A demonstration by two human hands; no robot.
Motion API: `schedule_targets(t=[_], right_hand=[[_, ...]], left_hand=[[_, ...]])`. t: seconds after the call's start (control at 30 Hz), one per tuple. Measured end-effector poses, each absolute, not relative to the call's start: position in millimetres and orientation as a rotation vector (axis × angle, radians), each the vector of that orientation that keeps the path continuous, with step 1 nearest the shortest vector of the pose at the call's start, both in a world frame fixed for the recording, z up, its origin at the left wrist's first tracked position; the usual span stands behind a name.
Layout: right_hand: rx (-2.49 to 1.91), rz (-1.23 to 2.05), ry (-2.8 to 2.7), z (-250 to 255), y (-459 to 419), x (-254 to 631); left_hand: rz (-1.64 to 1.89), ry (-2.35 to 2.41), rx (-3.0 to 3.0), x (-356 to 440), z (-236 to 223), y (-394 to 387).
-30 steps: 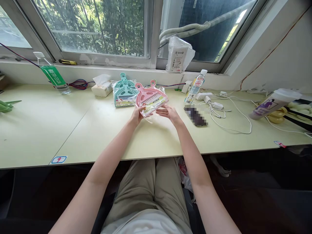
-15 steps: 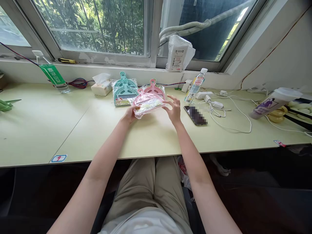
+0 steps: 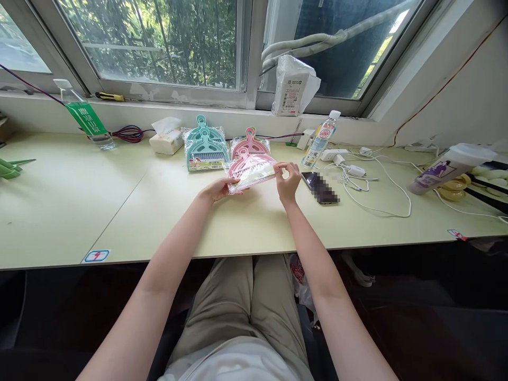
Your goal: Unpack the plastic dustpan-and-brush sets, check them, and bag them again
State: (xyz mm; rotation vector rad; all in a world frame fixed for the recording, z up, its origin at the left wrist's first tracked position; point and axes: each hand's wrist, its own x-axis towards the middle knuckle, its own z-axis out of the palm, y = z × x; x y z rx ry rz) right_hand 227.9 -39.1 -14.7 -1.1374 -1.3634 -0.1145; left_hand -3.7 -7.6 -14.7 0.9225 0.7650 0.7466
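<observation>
In both hands I hold a pink dustpan and brush set (image 3: 252,167) in clear plastic wrap, tilted above the table. My left hand (image 3: 218,189) is closed on its left edge, some fingers hidden beneath. At the right end my right hand (image 3: 288,182) pinches the edge of the wrapping. Just behind lies another wrapped pink dustpan set (image 3: 250,141), partly covered by the held one. To its left are wrapped teal dustpan sets (image 3: 205,145), overlapping each other, with a printed label at the front.
Right of my hands lies a phone (image 3: 319,188), with a drink bottle (image 3: 320,138) and white charging cables (image 3: 355,172) nearby. A tissue pack (image 3: 166,136) and a green-labelled bottle (image 3: 89,121) stand at the back left. A lidded cup (image 3: 448,168) leans far right.
My right hand has gone from loosely spread fingers to a pinch on the wrapping's right end. The held pink set has shifted slightly right, and my left hand moved right with it.
</observation>
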Motion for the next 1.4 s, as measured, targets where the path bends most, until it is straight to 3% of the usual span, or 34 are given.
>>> schedule_targets(t=[0.33,0.7,0.9,1.23,1.4], right_hand=[[-1.206,-0.011,-1.381,-24.7,-26.7,235.8],[-1.244,1.169,-1.163,-39.2,-15.2,240.2],[-1.042,1.094,-1.116,-36.6,-19.6,232.8],[-1.171,0.963,-0.901,-36.1,-13.9,237.1],[-1.091,1.001,-0.74,-33.5,-13.0,240.1]], left_hand=[[0.719,0.688,1.104,0.2,-13.3,-13.8],[0.759,0.817,1.177,-9.4,-10.8,-11.8],[0.836,0.884,1.26,-7.4,-10.2,-10.5],[1.157,0.857,1.524,10.1,-15.8,-18.2],[1.025,0.76,1.759,13.3,-5.5,-25.2]])
